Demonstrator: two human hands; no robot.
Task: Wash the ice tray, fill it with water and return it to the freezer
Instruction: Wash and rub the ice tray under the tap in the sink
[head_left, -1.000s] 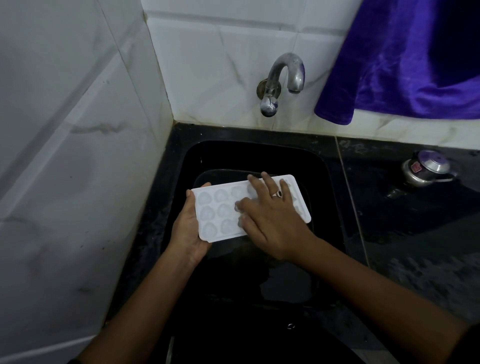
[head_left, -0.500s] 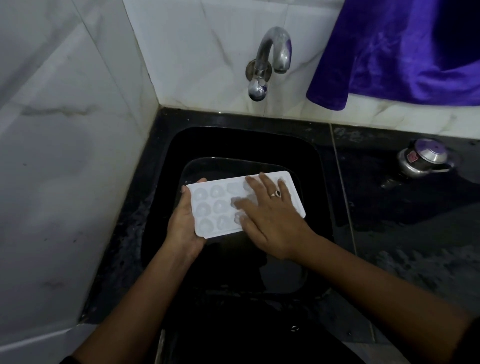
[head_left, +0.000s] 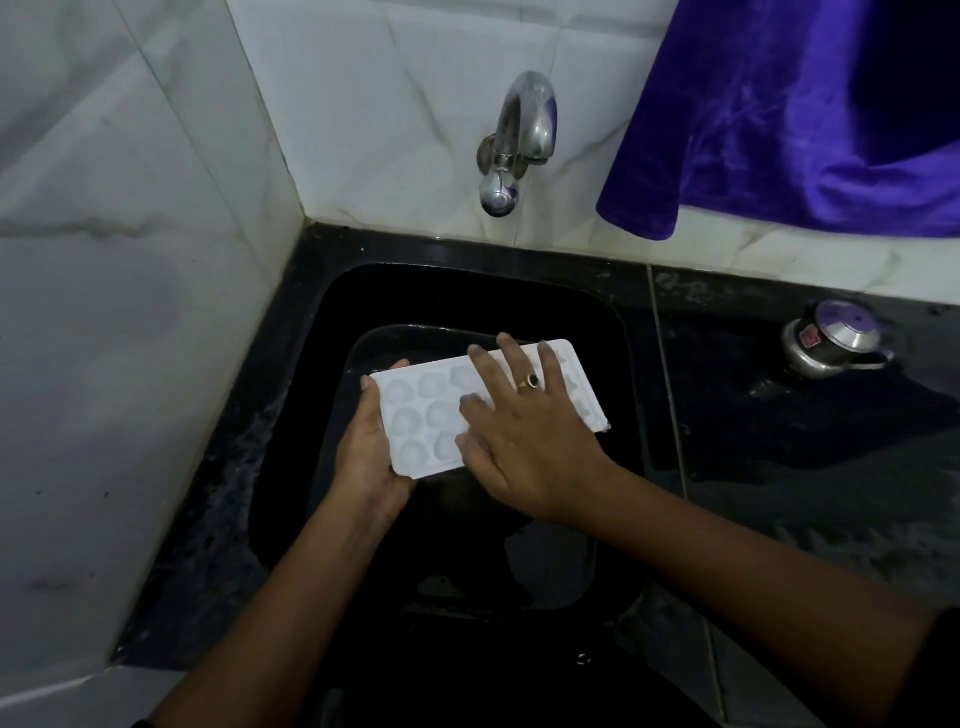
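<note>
A white ice tray (head_left: 415, 415) with rounded pockets is held flat over the black sink (head_left: 322, 332). My left hand (head_left: 366, 452) grips the tray's left end, thumb on its top edge and palm under it. My right hand (head_left: 524, 441), wearing a ring, lies flat on the tray's right half with straight, spread fingers, hiding most of that half. A chrome tap (head_left: 519, 135) sticks out of the tiled wall behind the sink, and no water runs from it.
White marble-look tiles form the left and back walls. A purple cloth (head_left: 789, 119) hangs at the upper right. A small steel lidded pot (head_left: 831, 338) stands on the wet black counter (head_left: 810, 457) right of the sink. Dark water lies in the sink bottom.
My right hand has slid a little across the tray top, its fingers now spread wider toward the far edge. The tray stays in my left hand over the sink.
</note>
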